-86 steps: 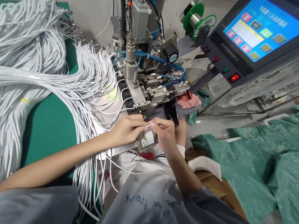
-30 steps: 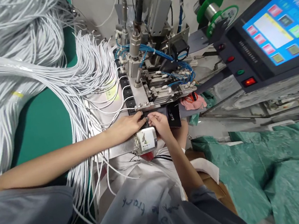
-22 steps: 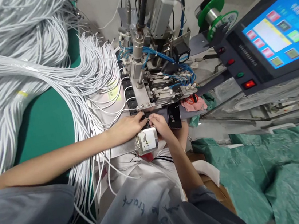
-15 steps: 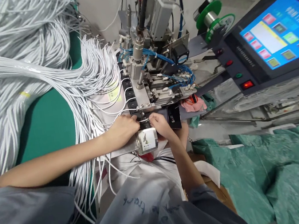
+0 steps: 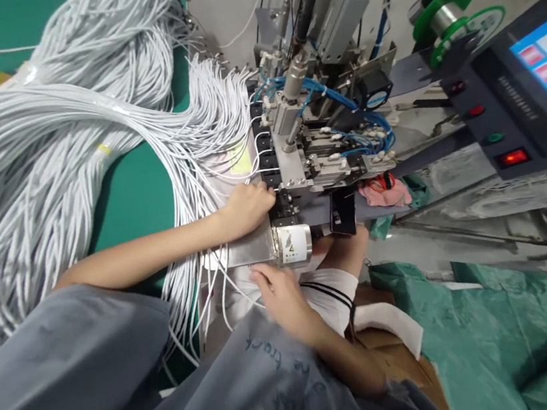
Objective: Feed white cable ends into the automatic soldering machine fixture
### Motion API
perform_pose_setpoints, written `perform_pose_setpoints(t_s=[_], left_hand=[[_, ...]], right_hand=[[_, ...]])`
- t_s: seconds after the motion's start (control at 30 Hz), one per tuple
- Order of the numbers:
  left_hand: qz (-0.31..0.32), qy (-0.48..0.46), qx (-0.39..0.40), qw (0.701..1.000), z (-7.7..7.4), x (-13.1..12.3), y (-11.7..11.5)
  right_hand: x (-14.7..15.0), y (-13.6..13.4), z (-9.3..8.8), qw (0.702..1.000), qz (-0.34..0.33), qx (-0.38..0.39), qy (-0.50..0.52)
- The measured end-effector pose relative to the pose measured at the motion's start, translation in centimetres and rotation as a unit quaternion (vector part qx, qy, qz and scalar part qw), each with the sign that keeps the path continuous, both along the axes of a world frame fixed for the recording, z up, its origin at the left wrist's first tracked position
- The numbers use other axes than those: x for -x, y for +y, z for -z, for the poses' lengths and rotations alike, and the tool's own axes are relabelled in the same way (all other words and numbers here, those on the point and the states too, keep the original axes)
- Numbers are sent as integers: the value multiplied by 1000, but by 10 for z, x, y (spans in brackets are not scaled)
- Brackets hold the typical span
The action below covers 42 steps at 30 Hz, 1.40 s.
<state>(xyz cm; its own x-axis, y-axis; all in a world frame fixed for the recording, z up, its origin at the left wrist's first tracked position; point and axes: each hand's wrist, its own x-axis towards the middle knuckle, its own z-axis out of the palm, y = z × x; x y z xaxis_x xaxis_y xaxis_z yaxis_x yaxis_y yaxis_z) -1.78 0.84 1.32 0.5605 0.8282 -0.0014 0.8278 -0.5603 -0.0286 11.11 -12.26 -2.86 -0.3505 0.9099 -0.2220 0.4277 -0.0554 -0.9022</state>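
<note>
My left hand (image 5: 246, 210) is closed, knuckles up, at the front end of a black row of cable holders (image 5: 266, 145) on the machine (image 5: 287, 136). Its fingertips are tucked under, hiding whatever they hold. Several white cables (image 5: 178, 170) run from a large bundle into those holders, just beyond this hand. Nearer my body, my right hand (image 5: 283, 298) is curled below the metal plate's front edge, its thumb at that edge. One loose white cable (image 5: 238, 289) hangs beside its fingers; whether they grip it I cannot tell. A silver motor housing (image 5: 295, 244) with a warning label lies between the hands.
Thick white cable bundles (image 5: 103, 99) cover much of the green table (image 5: 124, 198). On the right, a control panel (image 5: 506, 100) with a screen juts out beside a green wire spool (image 5: 445, 17). A phone (image 5: 342, 211) and a pink cloth (image 5: 385, 191) lie beneath the machine.
My right hand has left the cable end at the fixture and come down toward my lap. My left hand stays at the holders. The whole view has shifted to the left.
</note>
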Motion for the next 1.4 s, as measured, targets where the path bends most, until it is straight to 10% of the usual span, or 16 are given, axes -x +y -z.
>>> perform_pose_setpoints(t_s=[0.23,0.47,0.57,0.7,0.9,1.1,1.4], left_hand=[[9,-4,15,1000,-2,-1,-1],[109,-133,48,984,-11,-8,-17],[242,-268,177,916,-14,-14,-30],[253,-383,299,837,-9,-18,-35],[169,-447,367,798,-3,-20,-31],[155,-474,375,781,-13,-21,-36],[158,-521,294,786,-15,-21,-41]], right_hand=[[37,-1,39,939,-57,274,202],[28,-9,3,999,-41,12,-2],[6,-5,-18,989,-29,-82,-117],[-32,13,-37,984,-38,-109,-139],[-79,33,-54,990,130,-26,38],[-71,35,-46,919,218,14,328],[-54,31,-53,915,246,-44,317]])
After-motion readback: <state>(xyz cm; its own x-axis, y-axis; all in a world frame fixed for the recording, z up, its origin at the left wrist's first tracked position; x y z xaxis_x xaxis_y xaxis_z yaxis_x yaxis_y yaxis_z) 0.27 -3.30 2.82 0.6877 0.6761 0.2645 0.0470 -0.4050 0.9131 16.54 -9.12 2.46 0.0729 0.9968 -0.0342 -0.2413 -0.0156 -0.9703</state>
